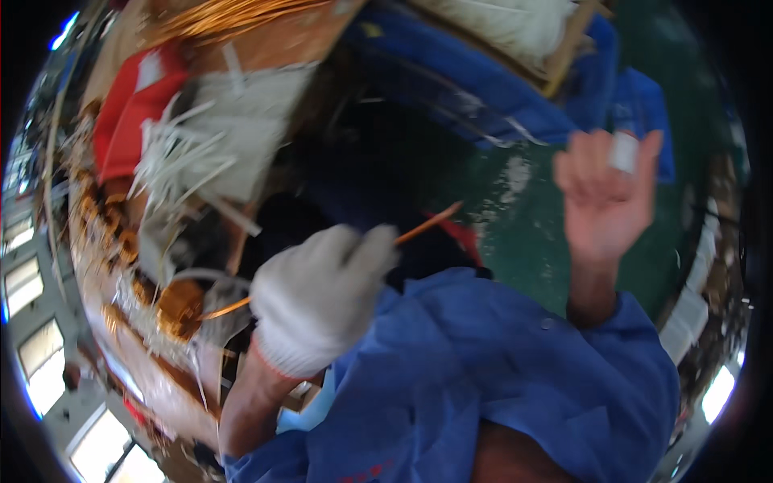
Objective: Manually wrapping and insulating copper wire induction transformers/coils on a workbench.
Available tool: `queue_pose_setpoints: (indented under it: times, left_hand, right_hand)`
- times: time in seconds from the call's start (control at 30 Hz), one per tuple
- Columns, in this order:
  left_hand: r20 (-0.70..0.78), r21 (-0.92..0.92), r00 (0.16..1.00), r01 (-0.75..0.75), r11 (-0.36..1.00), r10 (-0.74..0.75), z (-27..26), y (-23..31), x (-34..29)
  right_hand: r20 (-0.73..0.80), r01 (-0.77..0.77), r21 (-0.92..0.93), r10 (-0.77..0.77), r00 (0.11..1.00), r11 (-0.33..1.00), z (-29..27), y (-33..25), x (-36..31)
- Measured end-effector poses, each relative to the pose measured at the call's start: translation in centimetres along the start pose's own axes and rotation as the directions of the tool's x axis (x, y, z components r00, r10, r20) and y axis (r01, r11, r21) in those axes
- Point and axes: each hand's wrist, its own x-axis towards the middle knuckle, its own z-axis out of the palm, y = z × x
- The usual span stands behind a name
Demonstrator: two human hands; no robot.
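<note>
My left hand [322,294], in a white knitted glove, is closed around a copper-coloured wire strand [431,224]. One end of the strand sticks out past the fingers toward the right. On the other side it runs to a copper coil [179,310] at the bench edge. My right hand [605,189] is raised at the right, bare and apart from everything. Its palm shows, the fingers are loosely bent and the thumb stands away from them. A white wrap [624,151] sits on one finger. Motion blurs both hands.
White sleeving pieces [181,153] lie in a loose heap on the bench at left, beside a red cloth-like thing [137,105]. Long copper wires [229,20] lie at the far left. A box of white strands [515,28] stands beyond blue sheeting [483,88]. The floor [527,241] is green.
</note>
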Motion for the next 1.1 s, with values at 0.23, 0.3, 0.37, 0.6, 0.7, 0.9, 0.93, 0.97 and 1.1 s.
queue_pose_setpoints:
  times: [0.23,0.3,0.37,0.6,0.7,0.9,0.93,0.97,1.1]
  left_hand:
    - [0.165,-0.144,0.986,0.013,0.989,0.011,-1.8,0.9,1.1]
    - [0.149,-0.156,0.989,0.025,0.987,-0.002,-2.0,1.4,0.5]
    - [0.109,-0.170,0.994,0.041,0.985,-0.022,-2.0,1.8,0.5]
    - [0.061,-0.189,0.998,0.037,0.981,-0.026,-1.3,1.5,0.8]
    - [0.054,-0.190,0.998,0.030,0.981,-0.020,-1.6,1.4,1.0]
    - [0.047,-0.196,0.998,0.039,0.980,-0.030,-1.9,1.5,0.9]
    - [0.053,-0.190,0.998,0.041,0.981,-0.032,-1.9,1.6,1.0]
    - [0.060,-0.185,0.998,0.039,0.982,-0.028,-1.8,1.6,1.4]
    - [0.046,-0.212,0.995,0.098,0.972,-0.090,-1.2,1.1,1.0]
  right_hand:
    - [0.840,0.791,-0.515,0.008,0.543,0.331,2.5,4.4,-1.8]
    - [0.842,0.776,-0.527,0.095,0.531,0.346,1.6,3.3,-2.0]
    - [0.786,0.718,-0.587,0.050,0.616,0.375,-0.8,2.2,-0.9]
    - [0.333,0.333,-0.943,-0.051,0.942,-0.004,-13.1,3.6,13.7]
    - [0.486,0.461,-0.853,-0.049,0.873,-0.245,-16.8,8.2,22.2]
    - [0.317,0.314,-0.820,0.077,0.945,-0.478,-14.4,13.7,30.1]
    - [0.313,0.307,-0.818,0.072,0.947,-0.486,-14.8,13.7,30.2]
    - [0.305,0.295,-0.817,0.064,0.950,-0.495,-15.4,13.5,30.0]
    - [0.591,0.618,-0.780,0.211,0.778,-0.094,-10.4,10.8,24.3]
